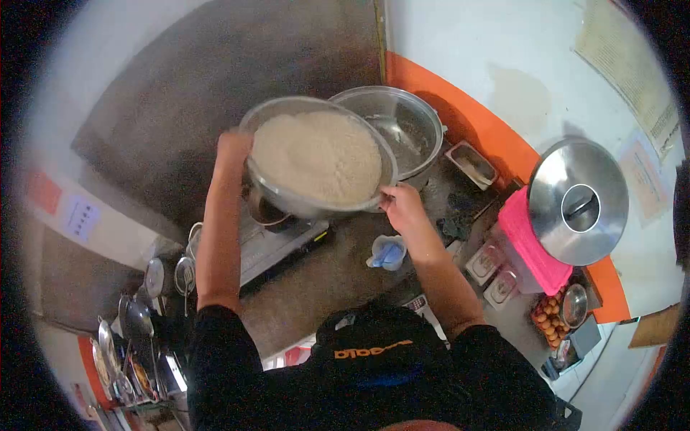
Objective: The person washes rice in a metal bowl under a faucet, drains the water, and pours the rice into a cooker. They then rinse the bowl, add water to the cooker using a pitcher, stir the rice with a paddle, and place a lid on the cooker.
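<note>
A large round metal basin (259,176) full of pale beige, grainy stuff (320,154) is held up and tilted. My left hand (236,147) grips its rim on the left, and my right hand (404,202) is closed on the rim at the lower right. Just behind the basin, a big metal pot (420,115) stands with its inside partly visible; the basin overlaps it in this view. A dark pot (266,210) on a flat stove (287,244) is partly hidden below the basin.
A white cup with blue cloth (388,253) stands near my right forearm. To the right are a small metal tray (472,165), a bin with pink cover (521,230), a steel lid (582,201) and eggs (550,323). Ladles and strainers (140,316) hang at left.
</note>
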The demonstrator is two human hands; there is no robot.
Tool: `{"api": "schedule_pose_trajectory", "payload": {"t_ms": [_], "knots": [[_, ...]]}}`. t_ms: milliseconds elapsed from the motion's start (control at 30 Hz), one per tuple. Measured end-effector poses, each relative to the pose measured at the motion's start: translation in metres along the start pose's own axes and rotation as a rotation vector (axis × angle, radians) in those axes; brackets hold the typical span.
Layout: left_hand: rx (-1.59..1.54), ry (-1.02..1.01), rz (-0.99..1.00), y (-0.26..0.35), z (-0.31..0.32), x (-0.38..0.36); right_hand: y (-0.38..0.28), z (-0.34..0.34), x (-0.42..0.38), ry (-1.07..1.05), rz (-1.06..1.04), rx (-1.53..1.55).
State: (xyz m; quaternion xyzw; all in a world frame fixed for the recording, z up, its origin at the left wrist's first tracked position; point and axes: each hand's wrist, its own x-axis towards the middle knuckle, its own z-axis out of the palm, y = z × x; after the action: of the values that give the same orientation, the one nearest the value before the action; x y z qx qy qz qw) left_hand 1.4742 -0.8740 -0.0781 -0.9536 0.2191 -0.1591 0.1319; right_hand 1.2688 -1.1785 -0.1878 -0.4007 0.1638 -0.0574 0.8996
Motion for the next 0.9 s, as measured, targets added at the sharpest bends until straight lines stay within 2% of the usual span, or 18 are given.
{"api": "schedule_pose_trajectory", "payload": {"t_ms": [67,100,133,200,267,300,367,400,467,500,567,600,700,767,800,867,900], "knots": [[-0.013,-0.029,0.153,-0.004,0.020,0.075,0.019,0.003,0.018,0.066,-0.039,0.156],[0.060,0.066,0.199,0.003,0.010,0.099,0.020,0.011,0.032,0.059,-0.062,0.157],[0.130,0.144,0.251,0.020,0.004,0.116,0.025,0.016,0.039,0.094,0.003,0.256],[-0.633,0.253,-0.321,0.069,-0.012,0.146,0.037,0.028,0.056,0.132,0.064,0.352],[-0.557,0.197,-0.201,0.103,-0.029,0.160,0.050,0.042,0.082,0.219,0.175,0.584],[-0.558,0.211,-0.198,0.119,-0.031,0.166,0.054,0.044,0.096,0.210,0.164,0.583],[-0.537,0.204,-0.129,0.146,-0.028,0.167,0.067,0.048,0.114,0.232,0.346,0.749],[-0.531,0.206,-0.121,0.152,-0.026,0.170,0.068,0.057,0.120,0.229,0.343,0.757],[-0.652,0.281,-0.101,0.162,-0.018,0.171,0.073,0.071,0.127,0.436,0.308,0.912],[-0.648,0.267,-0.097,0.166,-0.014,0.172,0.084,0.068,0.137,0.447,0.315,0.920],[-0.672,0.288,-0.086,0.172,-0.010,0.172,0.092,0.064,0.149,0.317,0.253,0.916],[-0.670,0.285,-0.085,0.175,-0.010,0.172,0.090,0.063,0.151,0.319,0.254,0.919],[-0.648,0.277,-0.091,0.182,-0.004,0.172,0.096,0.057,0.155,0.412,0.344,0.927],[-0.609,0.416,-0.011,0.183,-0.007,0.178,0.094,0.059,0.164,0.371,0.474,1.014],[-0.607,0.406,-0.016,0.182,-0.009,0.178,0.093,0.063,0.166,0.378,0.482,1.013],[-0.621,0.456,-0.063,0.177,-0.020,0.178,0.090,0.076,0.171,0.281,0.367,1.016],[-0.615,0.456,-0.069,0.174,-0.027,0.176,0.091,0.080,0.175,0.278,0.375,1.015]]}}
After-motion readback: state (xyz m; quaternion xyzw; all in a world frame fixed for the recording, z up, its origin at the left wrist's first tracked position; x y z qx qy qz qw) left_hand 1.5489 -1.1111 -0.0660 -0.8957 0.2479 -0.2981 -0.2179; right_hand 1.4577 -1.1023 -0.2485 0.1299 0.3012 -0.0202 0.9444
